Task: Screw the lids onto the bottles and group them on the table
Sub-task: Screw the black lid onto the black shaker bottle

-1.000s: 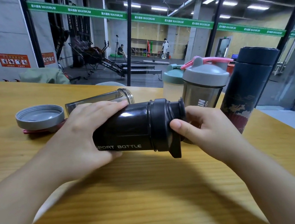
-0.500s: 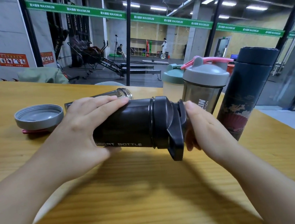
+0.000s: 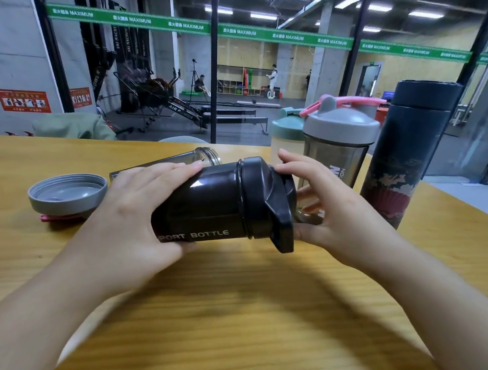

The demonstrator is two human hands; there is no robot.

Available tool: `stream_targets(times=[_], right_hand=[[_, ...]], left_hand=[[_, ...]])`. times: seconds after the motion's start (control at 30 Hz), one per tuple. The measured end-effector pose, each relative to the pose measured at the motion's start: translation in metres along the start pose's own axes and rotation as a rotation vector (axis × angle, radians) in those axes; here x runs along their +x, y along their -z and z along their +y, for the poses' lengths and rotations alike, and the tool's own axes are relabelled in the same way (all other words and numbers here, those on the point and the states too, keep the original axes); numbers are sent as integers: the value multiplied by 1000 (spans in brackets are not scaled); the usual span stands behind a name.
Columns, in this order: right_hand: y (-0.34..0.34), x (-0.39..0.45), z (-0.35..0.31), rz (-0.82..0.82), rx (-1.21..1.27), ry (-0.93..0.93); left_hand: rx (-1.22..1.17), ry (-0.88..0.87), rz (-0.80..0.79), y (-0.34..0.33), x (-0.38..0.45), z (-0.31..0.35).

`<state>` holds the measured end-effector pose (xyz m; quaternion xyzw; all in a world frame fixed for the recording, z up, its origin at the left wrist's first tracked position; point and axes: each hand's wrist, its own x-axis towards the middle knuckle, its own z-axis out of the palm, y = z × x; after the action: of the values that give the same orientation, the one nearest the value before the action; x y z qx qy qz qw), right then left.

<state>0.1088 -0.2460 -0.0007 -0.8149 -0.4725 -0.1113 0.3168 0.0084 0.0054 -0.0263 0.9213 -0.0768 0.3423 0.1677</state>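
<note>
Above the middle of the wooden desk point(image 3: 248, 317), we hold a black sport bottle point(image 3: 203, 209) sideways, our left hand point(image 3: 128, 224) wrapped around its body and our right hand point(image 3: 324, 207) with fingers point(image 3: 288, 167) curled around its black lid point(image 3: 268, 203), three capped bottles point(image 3: 342, 146) standing near the far right edge.

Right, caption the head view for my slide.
Left hand grips black sport bottle sideways while right hand turns its lid.
</note>
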Motion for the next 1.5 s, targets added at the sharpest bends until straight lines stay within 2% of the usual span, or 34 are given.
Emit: stream_targets(times=[0.43, 0.67, 0.83, 0.93, 1.17, 1.3, 1.5], right_hand=[[6, -2, -3, 34, 43, -72], [2, -4, 2, 81, 43, -68], [-3, -3, -9, 114, 52, -248], [-2, -2, -17, 73, 105, -382], [3, 0, -16, -219, 432, -683], [0, 1, -17, -190, 363, -633], [0, 1, -10, 128, 44, -356]], left_hand=[[-42, -9, -64, -1, -1, 4], [-69, -19, -39, -3, 0, 7], [-19, -65, 3, -4, 0, 7], [-5, -85, 5, -5, 0, 7], [45, -164, 7, -4, 2, 5], [46, -143, 6, -4, 2, 5], [-21, -10, 4, 0, 0, 3]])
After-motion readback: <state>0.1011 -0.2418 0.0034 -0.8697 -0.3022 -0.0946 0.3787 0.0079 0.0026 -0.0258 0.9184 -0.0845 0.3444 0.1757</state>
